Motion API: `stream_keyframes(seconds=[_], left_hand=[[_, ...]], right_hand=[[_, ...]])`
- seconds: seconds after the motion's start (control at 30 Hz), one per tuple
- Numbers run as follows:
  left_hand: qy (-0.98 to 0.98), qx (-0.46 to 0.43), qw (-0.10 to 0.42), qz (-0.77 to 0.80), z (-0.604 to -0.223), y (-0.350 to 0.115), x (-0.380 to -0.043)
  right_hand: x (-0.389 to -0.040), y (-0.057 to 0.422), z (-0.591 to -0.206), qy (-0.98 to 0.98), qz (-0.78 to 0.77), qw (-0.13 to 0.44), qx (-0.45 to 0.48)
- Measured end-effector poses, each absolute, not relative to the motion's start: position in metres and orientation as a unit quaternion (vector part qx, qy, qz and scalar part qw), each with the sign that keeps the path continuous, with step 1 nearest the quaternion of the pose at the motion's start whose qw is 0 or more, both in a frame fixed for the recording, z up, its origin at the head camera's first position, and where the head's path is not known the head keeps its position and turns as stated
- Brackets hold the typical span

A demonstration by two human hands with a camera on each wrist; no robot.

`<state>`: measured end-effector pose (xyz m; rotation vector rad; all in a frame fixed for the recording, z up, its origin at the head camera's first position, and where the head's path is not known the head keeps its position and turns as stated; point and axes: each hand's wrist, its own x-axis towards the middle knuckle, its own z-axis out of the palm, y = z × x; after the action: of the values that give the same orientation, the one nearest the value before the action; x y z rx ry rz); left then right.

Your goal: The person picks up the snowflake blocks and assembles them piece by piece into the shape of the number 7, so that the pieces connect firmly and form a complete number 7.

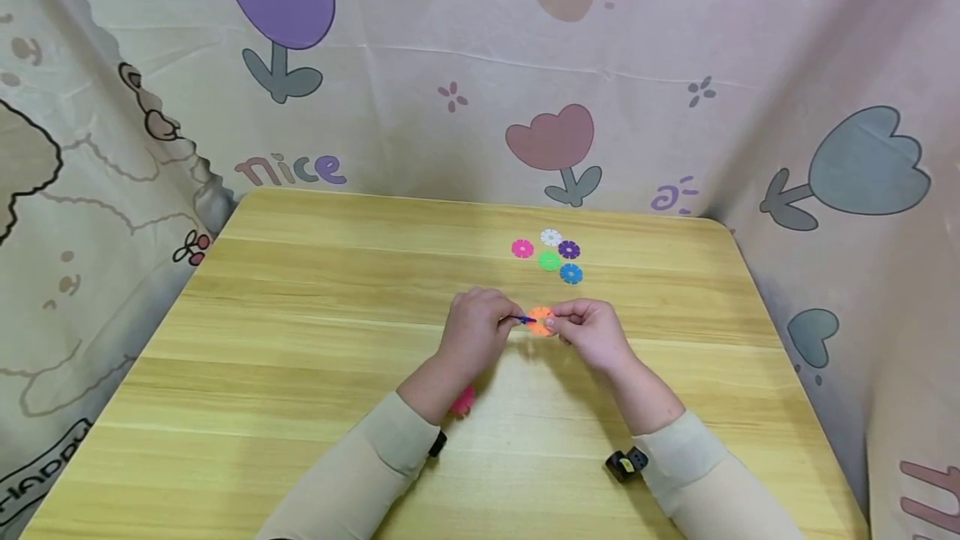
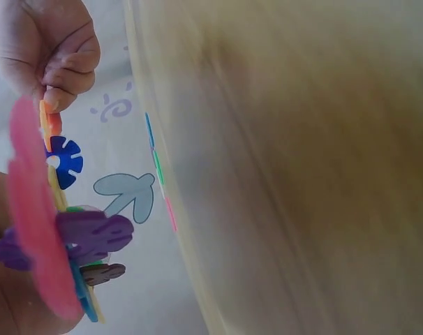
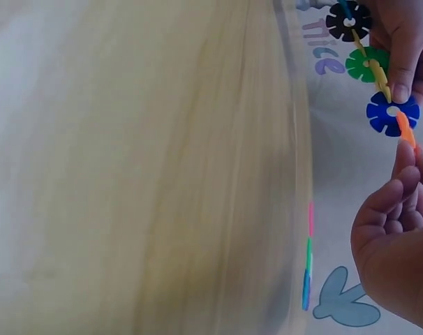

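Joint observed between the two hands, above the worktop. The orange notched plastic disc lay directly right of the left hand. The right hand was nearer, pinching its outer side between thumb and finger. The left hand pinched the far end of a chain of slotted, multicoloured plastic discs, thumb at the meeting of the yellow disc and the dark blue flower-notched disc.

Orientation: from the head, orange showed its face and blue its edge; the right wrist view gave the reverse. Planes therefore stood crosswise, orange overlapping blue at a notch. Seating depth: could not tell. The line through the joint ran left to right; the chain's long axis trailed back under the left wrist, where a pink disc showed. Five loose discs lay beyond the hands.
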<state>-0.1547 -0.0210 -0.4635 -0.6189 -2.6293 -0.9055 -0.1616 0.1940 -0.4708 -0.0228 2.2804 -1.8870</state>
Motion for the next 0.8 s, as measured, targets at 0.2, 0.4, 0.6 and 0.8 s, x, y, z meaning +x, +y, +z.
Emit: stream_keyframes(seconds=[0.2, 0.4, 0.6, 0.8], left_hand=[[-0.907, -0.224, 0.162, -0.319, -0.4638, -0.0216, -0.1548], [-0.909, -0.226, 0.155, -0.315, -0.4635, -0.0218, -0.1561], [-0.915, -0.242, 0.115, -0.303, -0.4598, -0.0202, -0.1569], [-0.919, -0.247, 0.089, -0.293, -0.4581, -0.0213, -0.1573]], right_hand=[[-0.1633, 0.1915, -0.4703, 0.760, -0.642, 0.096, -0.018], [-0.1623, 0.1907, -0.4704, 0.766, -0.635, 0.098, -0.009], [-0.1597, 0.1900, -0.4726, 0.759, -0.643, 0.101, 0.000], [-0.1591, 0.1884, -0.4752, 0.744, -0.658, 0.111, -0.014]])
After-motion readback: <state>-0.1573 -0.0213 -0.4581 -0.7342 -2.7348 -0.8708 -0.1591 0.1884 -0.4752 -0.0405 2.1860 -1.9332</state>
